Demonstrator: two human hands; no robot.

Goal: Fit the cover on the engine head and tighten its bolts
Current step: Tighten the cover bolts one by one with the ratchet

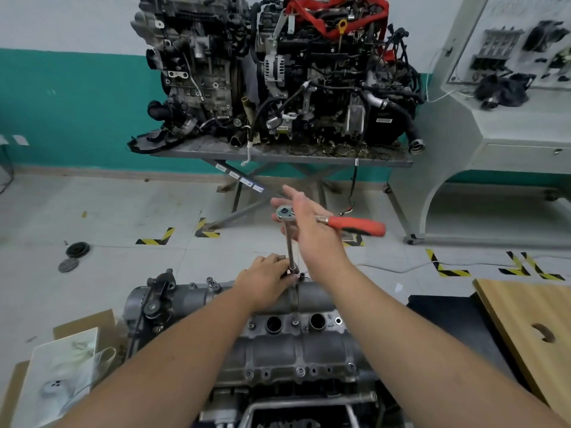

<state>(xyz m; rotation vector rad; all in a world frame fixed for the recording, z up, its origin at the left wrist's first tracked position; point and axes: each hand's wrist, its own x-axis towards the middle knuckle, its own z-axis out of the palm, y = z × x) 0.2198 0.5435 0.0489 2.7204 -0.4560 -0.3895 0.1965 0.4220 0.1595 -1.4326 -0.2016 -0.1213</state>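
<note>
Grey cover point(287, 341) lies under left hand point(262, 281) pinching extension point(289, 248); right hand point(309, 230), fingers apart, touches ratchet point(333, 222).

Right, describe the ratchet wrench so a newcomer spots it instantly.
Start at the grey engine cover in the foreground; at its far edge a thin steel extension rises between the left hand and right hand. Atop it sits the ratchet wrench, alone in having an orange-red handle.
</note>
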